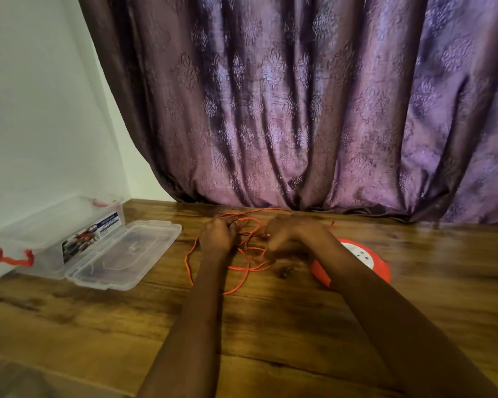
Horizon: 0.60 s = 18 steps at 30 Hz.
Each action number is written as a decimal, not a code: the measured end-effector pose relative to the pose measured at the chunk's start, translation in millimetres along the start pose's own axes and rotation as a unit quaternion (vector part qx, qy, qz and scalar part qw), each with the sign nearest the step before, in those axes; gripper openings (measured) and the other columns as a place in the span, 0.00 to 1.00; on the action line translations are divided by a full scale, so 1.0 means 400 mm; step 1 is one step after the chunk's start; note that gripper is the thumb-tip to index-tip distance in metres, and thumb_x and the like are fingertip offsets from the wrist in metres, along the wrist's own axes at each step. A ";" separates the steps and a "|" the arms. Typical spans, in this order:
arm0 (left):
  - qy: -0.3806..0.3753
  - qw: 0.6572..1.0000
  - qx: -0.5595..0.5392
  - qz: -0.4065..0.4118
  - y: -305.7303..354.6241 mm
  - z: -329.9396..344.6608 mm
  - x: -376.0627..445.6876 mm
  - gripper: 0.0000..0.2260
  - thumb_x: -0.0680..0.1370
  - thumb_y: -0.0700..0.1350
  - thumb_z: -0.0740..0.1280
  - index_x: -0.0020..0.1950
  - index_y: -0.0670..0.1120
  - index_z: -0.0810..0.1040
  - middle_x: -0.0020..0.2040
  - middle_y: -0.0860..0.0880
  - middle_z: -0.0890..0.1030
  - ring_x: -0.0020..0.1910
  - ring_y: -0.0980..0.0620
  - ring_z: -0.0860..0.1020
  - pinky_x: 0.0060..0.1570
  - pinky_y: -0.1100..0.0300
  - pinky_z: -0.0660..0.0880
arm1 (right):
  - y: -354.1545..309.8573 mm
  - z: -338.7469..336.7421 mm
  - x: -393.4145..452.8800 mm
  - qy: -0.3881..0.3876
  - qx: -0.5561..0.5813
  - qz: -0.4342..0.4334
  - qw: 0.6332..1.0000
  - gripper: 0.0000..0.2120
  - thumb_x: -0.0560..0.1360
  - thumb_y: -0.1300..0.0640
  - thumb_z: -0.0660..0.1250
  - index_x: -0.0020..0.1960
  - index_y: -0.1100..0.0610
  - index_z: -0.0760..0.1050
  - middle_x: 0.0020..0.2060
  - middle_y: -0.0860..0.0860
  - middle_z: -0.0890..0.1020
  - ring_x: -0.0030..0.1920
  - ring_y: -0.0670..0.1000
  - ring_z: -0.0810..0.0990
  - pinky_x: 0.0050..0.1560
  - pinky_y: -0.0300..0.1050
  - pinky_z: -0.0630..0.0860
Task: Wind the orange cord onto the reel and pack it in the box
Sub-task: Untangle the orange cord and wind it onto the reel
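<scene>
Both hands out over the wooden surface [270,326], close together near its far edge. Left hand [217,234] curled round strands of the orange cord [246,271], fingers closed on it, back of the hand toward the camera. Right hand [285,232] blurred, fingers bent and apparently pinching the cord just beside the left; exact grip hard to tell through the blur.

Cord loose and tangled: several loops hanging between and below the hands, lying on the surface, one long loop trailing toward the camera left of the left forearm, one thin strand running off toward the foot of the curtain [299,110].

Reel [365,261] orange-rimmed with a white face, lying flat on the surface to the right of the hands, partly hidden behind the right forearm. No cord visibly wound on it from this angle.

Box [55,239] of clear plastic at the left, against the white wall [35,110], open, with red clip handles at its ends and a printed label on its side. Lid [127,254] clear, hinged open and lying flat on the surface beside the box, toward the hands. Box well apart from the reel, the hands and cord between them.

Purple patterned curtain hanging behind, its hem meeting the far edge of the surface.
</scene>
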<state>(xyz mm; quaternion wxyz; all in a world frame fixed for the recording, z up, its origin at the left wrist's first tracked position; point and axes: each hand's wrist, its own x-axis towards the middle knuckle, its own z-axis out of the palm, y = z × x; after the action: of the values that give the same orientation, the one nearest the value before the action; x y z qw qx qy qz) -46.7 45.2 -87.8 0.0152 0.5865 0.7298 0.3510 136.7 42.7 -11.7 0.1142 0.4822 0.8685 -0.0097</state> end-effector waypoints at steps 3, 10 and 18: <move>0.001 1.000 0.000 -0.003 -0.005 0.003 0.001 0.16 0.78 0.54 0.64 0.56 0.45 0.82 0.55 0.40 0.83 0.56 0.39 0.80 0.55 0.49 0.76 | -0.028 0.014 -0.017 -0.049 -0.011 0.026 0.998 0.54 0.46 0.19 0.66 0.67 0.44 0.74 0.73 0.48 0.67 0.74 0.55 0.63 0.71 0.58 0.61; -0.030 0.997 -0.060 -0.041 -0.033 0.007 0.022 0.12 0.77 0.55 0.66 0.48 0.50 0.85 0.50 0.43 0.85 0.53 0.41 0.82 0.52 0.53 0.77 | -0.066 0.027 -0.012 0.036 0.074 0.064 0.995 0.41 0.63 0.27 0.68 0.65 0.55 0.74 0.67 0.55 0.72 0.64 0.58 0.74 0.53 0.46 0.69; -0.040 0.994 -0.071 -0.072 -0.043 0.011 0.031 0.14 0.76 0.55 0.65 0.49 0.46 0.83 0.52 0.41 0.84 0.54 0.39 0.81 0.54 0.51 0.77 | -0.108 0.043 0.061 0.205 0.076 0.123 0.968 0.18 0.74 0.45 0.63 0.58 0.54 0.78 0.61 0.55 0.80 0.62 0.58 0.78 0.63 0.56 0.69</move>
<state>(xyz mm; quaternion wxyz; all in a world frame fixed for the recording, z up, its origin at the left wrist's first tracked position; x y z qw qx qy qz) -63.0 56.9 -95.3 0.1114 0.5434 0.7422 0.3762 91.1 37.7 -37.5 -0.1026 0.5843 0.8042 0.0376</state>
